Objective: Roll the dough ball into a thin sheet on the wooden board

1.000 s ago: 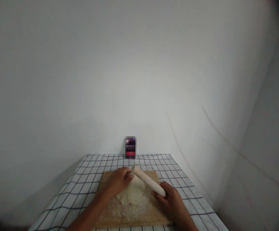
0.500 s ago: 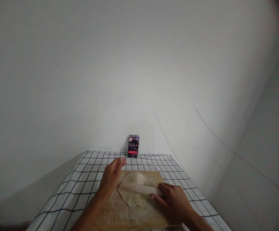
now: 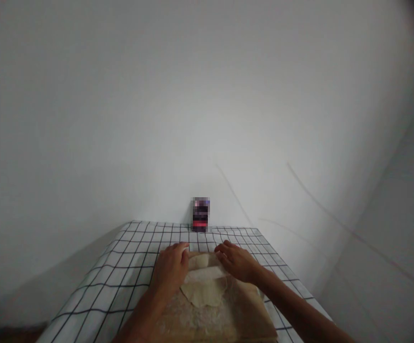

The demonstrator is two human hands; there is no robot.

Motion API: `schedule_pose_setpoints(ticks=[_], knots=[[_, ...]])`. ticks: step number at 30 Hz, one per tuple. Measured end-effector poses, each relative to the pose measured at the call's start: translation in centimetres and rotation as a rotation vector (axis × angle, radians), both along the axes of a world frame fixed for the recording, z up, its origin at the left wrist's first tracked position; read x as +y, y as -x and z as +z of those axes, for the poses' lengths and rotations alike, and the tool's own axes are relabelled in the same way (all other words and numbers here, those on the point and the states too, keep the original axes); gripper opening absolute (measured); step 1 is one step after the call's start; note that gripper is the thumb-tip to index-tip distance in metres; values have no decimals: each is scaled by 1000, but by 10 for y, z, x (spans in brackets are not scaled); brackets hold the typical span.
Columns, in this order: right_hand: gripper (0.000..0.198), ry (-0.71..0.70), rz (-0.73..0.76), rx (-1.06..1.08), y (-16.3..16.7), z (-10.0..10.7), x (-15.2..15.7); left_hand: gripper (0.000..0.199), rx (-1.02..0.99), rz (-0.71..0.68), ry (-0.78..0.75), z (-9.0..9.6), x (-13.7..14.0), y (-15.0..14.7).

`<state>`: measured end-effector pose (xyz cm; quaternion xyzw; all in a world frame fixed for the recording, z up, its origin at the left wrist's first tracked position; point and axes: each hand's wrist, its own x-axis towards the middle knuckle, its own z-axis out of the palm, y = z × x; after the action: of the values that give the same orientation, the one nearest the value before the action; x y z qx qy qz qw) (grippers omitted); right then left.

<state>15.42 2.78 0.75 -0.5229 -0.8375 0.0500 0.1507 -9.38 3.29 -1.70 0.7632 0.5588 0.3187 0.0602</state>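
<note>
Evidently for even pressure, the left hand and right hand, both loosely curled, covered both ends of the pin, any grip impossible to tell, as it lay across the dough toward the far edge of the board.

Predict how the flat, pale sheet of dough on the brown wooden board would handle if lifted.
The dough sheet looks thin and flat, so it would probably droop and might tear. White powder on the board suggests it may peel away without much sticking.
</note>
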Motion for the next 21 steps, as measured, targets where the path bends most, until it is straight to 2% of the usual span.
schedule_pose_setpoints(ticks=[3, 8, 11, 15, 21], knots=[[40, -5, 21, 9, -4, -13, 11, 34, 31, 27, 2, -3, 4, -1], [39, -29, -134, 55, -4, -31, 9, 34, 102, 25, -34, -10, 5, -3], [39, -62, -180, 50, 0, -32, -9, 34, 139, 5, -60, -14, -1, -3], [42, -112, -208, 46, 8, -31, -43, 37, 193, -15, -172, -22, -16, 0], [45, -208, -229, 59, 13, -54, -82, 44, 224, -46, -325, -43, -40, 9]])
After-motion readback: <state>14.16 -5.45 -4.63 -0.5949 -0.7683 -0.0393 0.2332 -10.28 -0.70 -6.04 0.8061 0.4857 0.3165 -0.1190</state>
